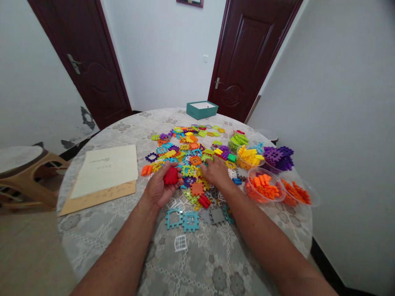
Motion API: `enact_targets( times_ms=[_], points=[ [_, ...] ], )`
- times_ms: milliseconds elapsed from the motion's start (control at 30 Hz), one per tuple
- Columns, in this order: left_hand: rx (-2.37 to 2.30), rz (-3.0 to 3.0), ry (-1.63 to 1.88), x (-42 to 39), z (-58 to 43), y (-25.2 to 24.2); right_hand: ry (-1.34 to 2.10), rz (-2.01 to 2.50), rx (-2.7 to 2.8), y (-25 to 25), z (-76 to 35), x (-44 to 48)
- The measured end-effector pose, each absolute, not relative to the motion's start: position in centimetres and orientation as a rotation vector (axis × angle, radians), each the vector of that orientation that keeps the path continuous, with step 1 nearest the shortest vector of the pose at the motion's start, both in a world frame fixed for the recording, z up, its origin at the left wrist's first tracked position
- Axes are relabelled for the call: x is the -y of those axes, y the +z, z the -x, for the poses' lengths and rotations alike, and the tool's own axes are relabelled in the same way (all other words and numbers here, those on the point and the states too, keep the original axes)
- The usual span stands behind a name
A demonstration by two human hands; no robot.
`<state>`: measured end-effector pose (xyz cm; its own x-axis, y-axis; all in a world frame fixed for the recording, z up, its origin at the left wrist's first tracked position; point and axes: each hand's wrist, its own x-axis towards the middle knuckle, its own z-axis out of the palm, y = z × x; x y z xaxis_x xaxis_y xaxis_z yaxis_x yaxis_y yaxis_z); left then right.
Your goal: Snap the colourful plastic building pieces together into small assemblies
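Note:
My left hand (159, 190), palm up, is closed around a red building piece (170, 176) at the left side of a loose pile of coloured plastic pieces. My right hand (217, 172) reaches into the pile, back of the hand up. Its fingertips are among the pieces, and whether they grip one is hidden. Near the hands lie an orange square piece (197, 188), a red rolled piece (204, 201) and a yellow-green piece (188, 170). Closer to me are light blue square pieces (191, 221) and a white window-shaped piece (180, 243).
Clear tubs at the right hold sorted pieces: green (238, 141), yellow (250, 156), orange (264, 187), more orange (296, 192) and purple (279, 158). Paper sheets (106, 168) lie at the left. A teal box (202, 109) stands at the far edge of the round table (216, 269).

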<state>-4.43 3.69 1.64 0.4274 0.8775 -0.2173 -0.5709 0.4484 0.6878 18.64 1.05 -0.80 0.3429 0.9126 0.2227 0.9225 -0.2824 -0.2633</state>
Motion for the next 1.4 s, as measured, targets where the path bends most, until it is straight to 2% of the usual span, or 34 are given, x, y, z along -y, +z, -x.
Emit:
enact_targets(
  times_ms=[200,467,667,767,1400],
  points=[
    [-0.604,-0.582,0.989,-4.0,4.6,1.4,-0.110,2.068,1.795,-0.6,-14.5,1.4],
    [-0.621,-0.570,1.006,-3.9,4.6,1.7,0.166,1.652,2.020,1.5,-14.0,2.4],
    [-0.621,-0.546,0.987,-3.9,4.6,1.7,-0.025,2.284,1.779,2.1,-19.6,-2.7],
    [-0.600,-0.514,0.981,-4.0,4.7,1.7,-0.021,2.437,1.791,1.8,-20.9,-4.7],
    [-0.522,-0.496,0.950,-3.6,5.0,1.9,0.061,2.343,1.854,-0.4,-21.7,-5.0]
  ],
)
